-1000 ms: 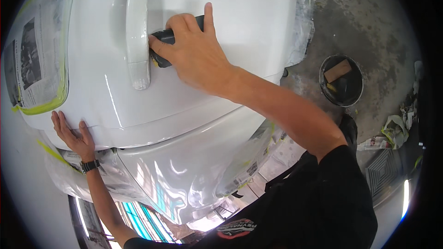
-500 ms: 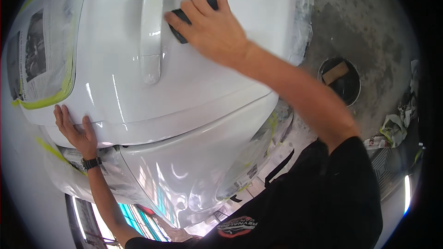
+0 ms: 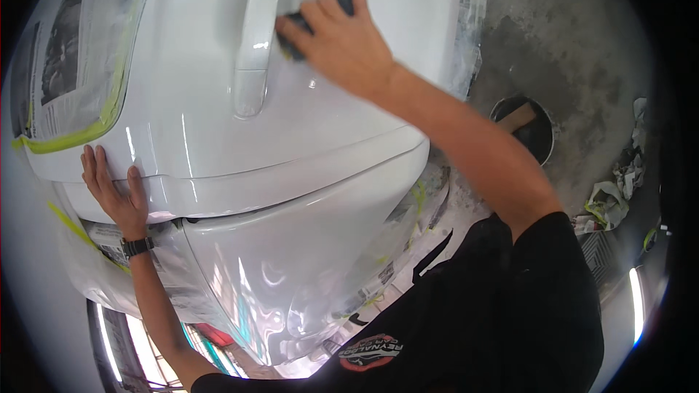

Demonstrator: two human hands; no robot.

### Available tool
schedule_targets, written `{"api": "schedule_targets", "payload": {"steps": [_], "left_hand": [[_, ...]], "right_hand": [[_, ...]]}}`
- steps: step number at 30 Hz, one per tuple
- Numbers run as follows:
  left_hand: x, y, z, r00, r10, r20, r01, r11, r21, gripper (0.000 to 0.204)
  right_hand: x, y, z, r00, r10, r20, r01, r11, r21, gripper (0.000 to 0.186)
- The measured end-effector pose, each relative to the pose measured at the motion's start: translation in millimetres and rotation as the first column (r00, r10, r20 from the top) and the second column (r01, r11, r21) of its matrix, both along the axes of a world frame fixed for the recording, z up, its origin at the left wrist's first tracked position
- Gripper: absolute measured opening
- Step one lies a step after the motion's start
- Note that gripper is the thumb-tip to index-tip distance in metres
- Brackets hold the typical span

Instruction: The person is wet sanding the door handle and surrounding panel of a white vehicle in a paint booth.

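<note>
Block (image 3: 346, 4), dark, clasped in right grip (image 3: 349, 58) against glossy white panel (image 3: 349, 113), white handle (image 3: 256, 44) just left of that grip, left grip (image 3: 120, 193) spread flat, well to lower left.

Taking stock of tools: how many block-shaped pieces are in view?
2: a dark block under the right grip, against the white panel; a tan block in the round bucket. The right forearm covers part of the bucket, so more may be hidden.
</note>
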State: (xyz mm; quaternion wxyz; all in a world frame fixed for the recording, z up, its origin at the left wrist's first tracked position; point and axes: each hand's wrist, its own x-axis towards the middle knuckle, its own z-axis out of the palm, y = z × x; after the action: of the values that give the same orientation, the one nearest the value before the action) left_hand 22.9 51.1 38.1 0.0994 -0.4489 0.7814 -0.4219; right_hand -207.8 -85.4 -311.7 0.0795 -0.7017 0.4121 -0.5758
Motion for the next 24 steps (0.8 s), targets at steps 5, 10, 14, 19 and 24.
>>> {"api": "schedule_targets", "payload": {"steps": [5,10,14,19,24], "left_hand": [[3.4,1.4,-0.8,1.000,0.018,0.006,-0.018,1.000,-0.010,0.062],[4.3,-2.0,-3.1,1.000,-0.008,-0.013,0.008,1.000,-0.025,0.062],[5.7,2.2,0.8,1.000,-0.011,0.002,0.011,1.000,-0.026,0.062],[2.9,-1.2,-0.3,1.000,-0.024,-0.015,0.024,1.000,-0.019,0.062],[5.1,0.3,-0.2,1.000,-0.012,-0.005,0.012,1.000,-0.015,0.062]], "right_hand": [[20.8,21.0,11.1,0.991,-0.123,-0.045,0.126,0.989,0.082,0.041],[-14.8,-28.0,1.1,0.959,-0.223,-0.176,0.203,0.971,-0.123,0.042],[25.0,26.4,22.2,0.995,-0.049,-0.085,0.066,0.974,0.217,0.047],[-16.3,-27.3,2.0,0.938,-0.290,-0.190,0.266,0.953,-0.142,0.045],[11.7,3.6,13.9,0.982,-0.101,-0.157,0.124,0.982,0.141,0.047]]}}
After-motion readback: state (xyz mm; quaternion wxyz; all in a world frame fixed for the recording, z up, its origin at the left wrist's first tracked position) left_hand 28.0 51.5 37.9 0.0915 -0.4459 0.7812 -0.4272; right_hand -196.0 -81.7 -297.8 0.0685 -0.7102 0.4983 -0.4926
